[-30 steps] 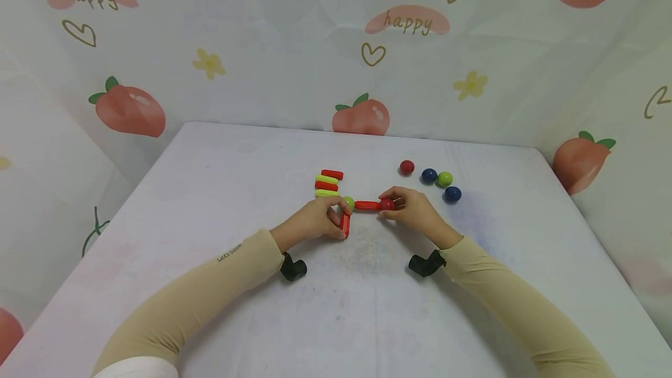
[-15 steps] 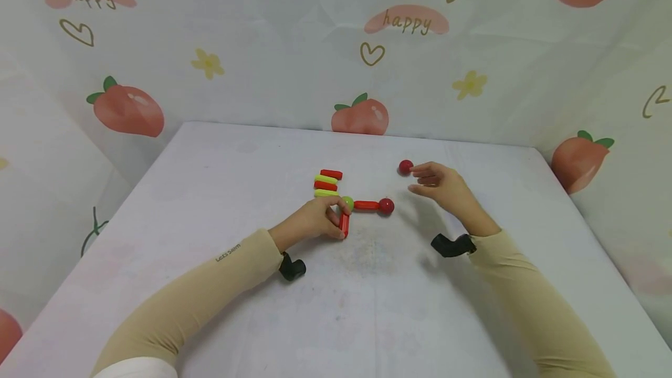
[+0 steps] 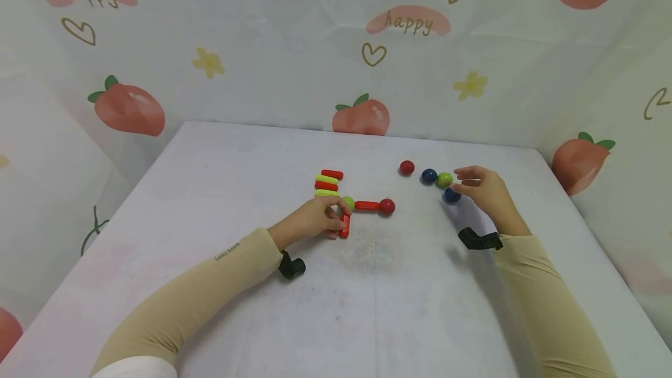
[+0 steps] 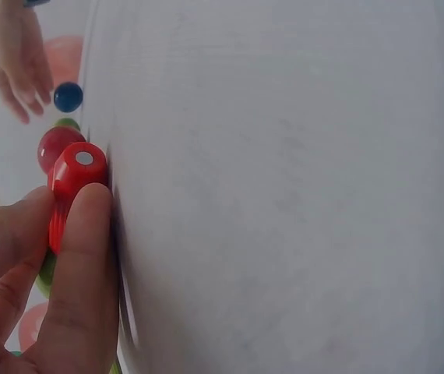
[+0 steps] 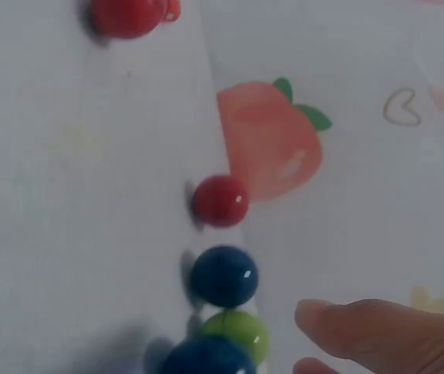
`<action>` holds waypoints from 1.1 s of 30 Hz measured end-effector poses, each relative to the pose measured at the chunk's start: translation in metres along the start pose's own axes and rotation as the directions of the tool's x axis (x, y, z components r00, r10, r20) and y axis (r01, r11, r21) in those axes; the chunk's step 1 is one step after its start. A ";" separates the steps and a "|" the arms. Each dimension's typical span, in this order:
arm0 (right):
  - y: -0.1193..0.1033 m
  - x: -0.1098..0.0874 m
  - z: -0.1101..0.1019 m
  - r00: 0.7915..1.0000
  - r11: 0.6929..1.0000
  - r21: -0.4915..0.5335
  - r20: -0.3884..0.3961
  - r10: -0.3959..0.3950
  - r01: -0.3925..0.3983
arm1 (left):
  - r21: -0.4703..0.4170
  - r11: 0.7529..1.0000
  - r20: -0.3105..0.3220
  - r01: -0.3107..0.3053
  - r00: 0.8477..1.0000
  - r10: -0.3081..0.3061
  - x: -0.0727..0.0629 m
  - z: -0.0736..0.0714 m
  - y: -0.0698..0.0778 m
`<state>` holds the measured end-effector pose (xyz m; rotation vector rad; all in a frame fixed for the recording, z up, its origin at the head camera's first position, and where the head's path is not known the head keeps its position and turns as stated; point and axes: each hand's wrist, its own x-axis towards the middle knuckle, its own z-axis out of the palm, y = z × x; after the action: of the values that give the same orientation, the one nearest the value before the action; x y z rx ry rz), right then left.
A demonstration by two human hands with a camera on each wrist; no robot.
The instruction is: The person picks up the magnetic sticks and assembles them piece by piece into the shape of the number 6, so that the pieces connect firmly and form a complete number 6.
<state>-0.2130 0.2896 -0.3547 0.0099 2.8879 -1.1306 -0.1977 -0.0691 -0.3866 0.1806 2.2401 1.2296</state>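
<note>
My left hand pinches a red magnetic stick between thumb and fingers; a silver disc shows in its end in the left wrist view. That stick runs up to a green ball. From the ball a second red stick extends rightward to a red ball, forming an L. My right hand, fingers spread and holding nothing, hovers beside a green ball and partly overlaps a dark blue ball. In the right wrist view only part of its fingers shows.
Several red and yellow sticks lie in a stacked row behind my left hand. Another dark blue ball and a loose red ball sit at the back right. A printed cloth backdrop rises behind the white table.
My right hand has let go of the red ball at the stick's end and moved right, to the loose balls. My left hand stays at the red stick, its thumb slightly shifted.
</note>
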 end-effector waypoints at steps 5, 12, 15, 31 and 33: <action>0.014 -0.001 0.001 0.997 0.998 -0.025 0.043 0.063 -0.062 | -0.009 1.000 -0.004 -0.001 1.000 0.001 0.000 0.001 0.000; 0.028 0.000 0.007 0.997 0.999 -0.003 0.070 0.040 -0.040 | -0.013 1.000 -0.006 0.005 1.000 -0.005 -0.001 0.001 0.000; 0.029 0.000 0.010 0.997 0.999 -0.001 0.074 0.037 -0.037 | -0.014 1.000 -0.008 0.007 1.000 -0.008 -0.001 0.001 0.000; 0.024 -0.002 0.020 0.994 0.996 -0.018 0.066 0.085 -0.084 | -0.018 1.000 -0.003 0.005 1.000 -0.005 -0.001 0.000 0.000; 0.019 -0.004 0.021 0.993 0.996 -0.005 0.079 0.090 -0.090 | -0.022 1.000 -0.001 0.005 1.000 -0.005 -0.001 0.000 0.000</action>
<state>-0.2075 0.2896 -0.3825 0.0915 2.7882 -1.0878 -0.1971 -0.0696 -0.3859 0.1659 2.2260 1.2510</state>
